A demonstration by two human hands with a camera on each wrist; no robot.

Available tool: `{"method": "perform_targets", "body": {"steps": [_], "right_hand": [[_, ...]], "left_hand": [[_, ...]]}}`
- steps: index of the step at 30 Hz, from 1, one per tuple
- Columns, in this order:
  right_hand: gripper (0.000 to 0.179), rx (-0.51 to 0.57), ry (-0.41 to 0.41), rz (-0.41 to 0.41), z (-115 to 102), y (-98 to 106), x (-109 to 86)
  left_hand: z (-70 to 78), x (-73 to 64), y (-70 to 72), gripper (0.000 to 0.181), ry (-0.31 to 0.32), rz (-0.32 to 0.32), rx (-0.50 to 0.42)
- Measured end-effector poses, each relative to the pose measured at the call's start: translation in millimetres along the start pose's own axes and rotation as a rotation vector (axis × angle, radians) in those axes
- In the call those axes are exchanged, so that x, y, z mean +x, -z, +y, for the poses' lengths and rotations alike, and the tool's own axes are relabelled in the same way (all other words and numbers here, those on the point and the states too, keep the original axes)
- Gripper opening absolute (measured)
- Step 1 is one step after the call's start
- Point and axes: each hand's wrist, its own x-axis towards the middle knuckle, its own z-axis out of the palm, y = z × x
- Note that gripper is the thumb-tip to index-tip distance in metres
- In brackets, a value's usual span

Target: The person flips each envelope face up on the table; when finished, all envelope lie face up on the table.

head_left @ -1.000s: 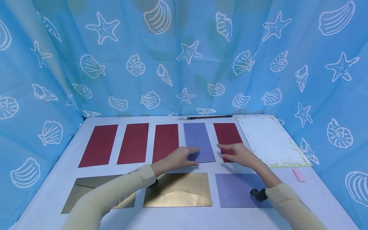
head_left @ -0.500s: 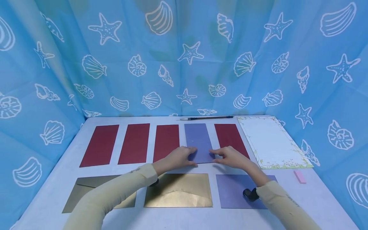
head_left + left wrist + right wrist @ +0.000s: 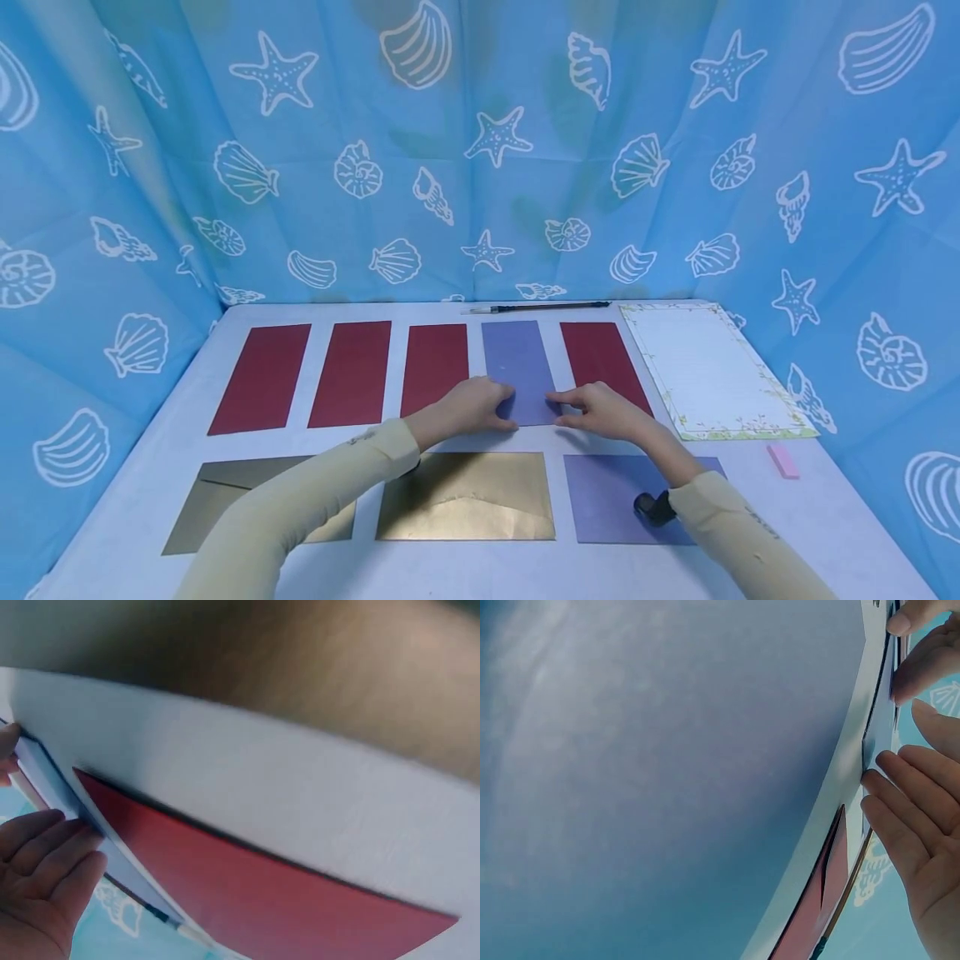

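Observation:
A purple envelope (image 3: pixel 521 358) lies upright in the back row, between red envelopes. My left hand (image 3: pixel 471 407) is at its left edge, thumb near the lower corner and fingers over the side. At the opposite edge, my right hand (image 3: pixel 600 411) has its fingertips touching the lower right side. The left wrist view shows the left hand (image 3: pixel 45 877) with fingers extended along the envelope's edge, close to a red envelope (image 3: pixel 225 877). Extended fingers also show on the right hand (image 3: pixel 922 817) in the right wrist view, tips at the edge.
Several red envelopes (image 3: pixel 348 375) share the back row. In front lie two gold envelopes (image 3: pixel 465 508) and another purple envelope (image 3: pixel 600 500), partly under the forearms. A brush (image 3: pixel 540 307) lies behind; bordered paper (image 3: pixel 705 367) and a pink eraser (image 3: pixel 783 461) are at right.
My right hand has moved left from above the right red envelope to the purple envelope's right edge. The left hand has stayed nearly in place; the envelope looks unmoved.

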Motion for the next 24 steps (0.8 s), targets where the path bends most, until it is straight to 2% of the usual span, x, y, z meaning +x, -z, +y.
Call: {"method": "perform_targets", "body": {"steps": [4, 9, 15, 20, 24], "right_hand": [[0.044, -0.001, 0.0, 0.035, 1, 2, -3.0], [0.044, 0.011, -0.06, 0.129, 3, 7, -7.2], [0.045, 0.02, -0.129, 0.18, 7, 8, -10.7], [0.041, 0.082, -0.105, 0.203, 9, 10, -15.9], [0.038, 0.116, -0.079, 0.224, 10, 12, -17.9]], "left_hand": [[2.1, 2.4, 1.8, 0.042, -0.031, -0.023, 0.04], [2.0, 1.5, 3.0, 0.034, -0.071, 0.013, 0.066], [2.0, -1.3, 2.8, 0.029, -0.102, 0.091, 0.091], [3.0, -3.5, 4.3, 0.026, -0.138, 0.168, 0.099], [5.6, -5.2, 8.5, 0.025, -0.121, 0.234, 0.053]]}}
